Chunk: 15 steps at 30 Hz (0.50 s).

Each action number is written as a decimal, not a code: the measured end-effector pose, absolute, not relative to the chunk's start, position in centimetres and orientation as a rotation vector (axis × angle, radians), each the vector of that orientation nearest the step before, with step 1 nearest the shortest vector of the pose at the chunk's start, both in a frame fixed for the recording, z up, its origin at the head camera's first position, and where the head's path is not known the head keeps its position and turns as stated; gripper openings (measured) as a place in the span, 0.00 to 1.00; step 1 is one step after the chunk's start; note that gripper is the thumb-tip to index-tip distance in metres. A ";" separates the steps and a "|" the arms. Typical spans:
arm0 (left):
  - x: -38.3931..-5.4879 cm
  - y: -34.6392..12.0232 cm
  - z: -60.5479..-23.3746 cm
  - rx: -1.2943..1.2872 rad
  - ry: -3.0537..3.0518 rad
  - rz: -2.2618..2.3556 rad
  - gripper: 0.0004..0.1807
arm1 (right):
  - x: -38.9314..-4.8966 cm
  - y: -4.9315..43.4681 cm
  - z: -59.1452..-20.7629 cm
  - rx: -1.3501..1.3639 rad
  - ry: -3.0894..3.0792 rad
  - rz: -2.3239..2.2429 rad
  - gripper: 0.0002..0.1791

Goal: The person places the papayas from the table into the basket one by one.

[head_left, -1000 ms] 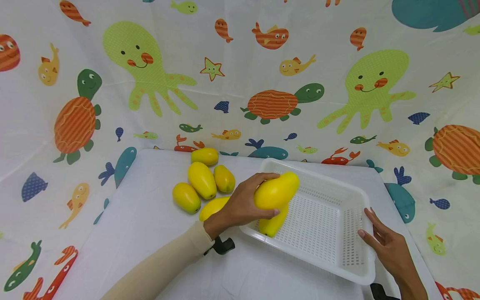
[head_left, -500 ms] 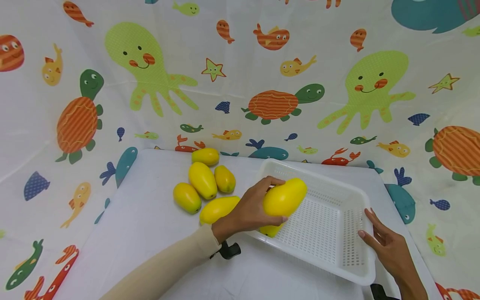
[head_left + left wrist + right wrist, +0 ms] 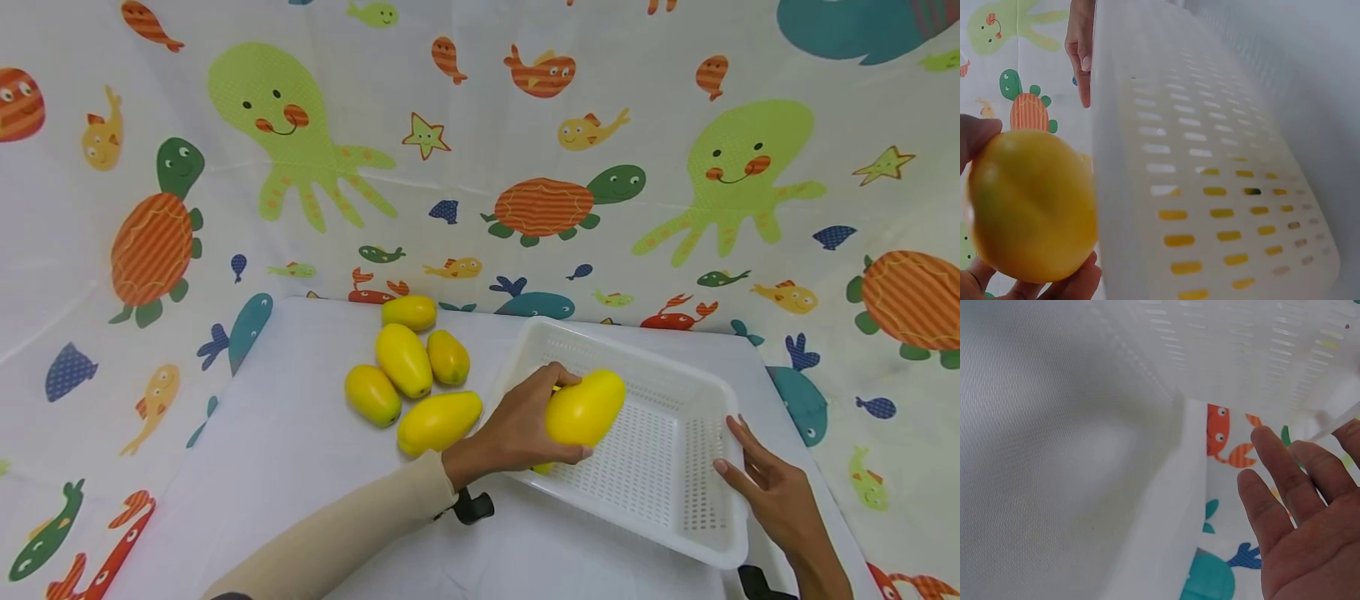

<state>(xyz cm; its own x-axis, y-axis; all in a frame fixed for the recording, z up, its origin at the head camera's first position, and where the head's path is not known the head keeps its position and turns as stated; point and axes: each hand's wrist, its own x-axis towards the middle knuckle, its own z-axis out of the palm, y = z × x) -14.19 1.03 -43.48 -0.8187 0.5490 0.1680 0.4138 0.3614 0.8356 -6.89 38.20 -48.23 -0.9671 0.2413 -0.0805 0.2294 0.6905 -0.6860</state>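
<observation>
In the head view, my left hand [image 3: 517, 425] holds a yellow mango [image 3: 587, 408] over the left part of a white perforated plastic basket [image 3: 637, 521]. Thumb and fingers grip it from opposite sides; the left wrist view shows the held mango [image 3: 1032, 206] beside the basket wall [image 3: 1141, 144]. Another mango [image 3: 542, 469] lies in the basket, mostly hidden under that hand; yellow shows through the wall slots. My right hand [image 3: 783, 492] is at the basket's right end, thumb at the rim. Its fingers [image 3: 1288, 472] are extended and loosely spread in the right wrist view.
Several more mangoes [image 3: 403, 360] lie on the white-covered table [image 3: 300, 483], left of the basket. A curtain [image 3: 465, 108] printed with sea animals hangs behind the table and along its sides.
My left hand has moved right and slightly down with the mango, further over the basket, uncovering more of the loose mango at its left. My right hand and the basket stay in place.
</observation>
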 end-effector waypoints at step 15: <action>-13.7 2.0 -44.6 0.848 2.574 1.305 0.40 | -6.7 38.2 -48.2 -0.358 -2.863 1.189 0.46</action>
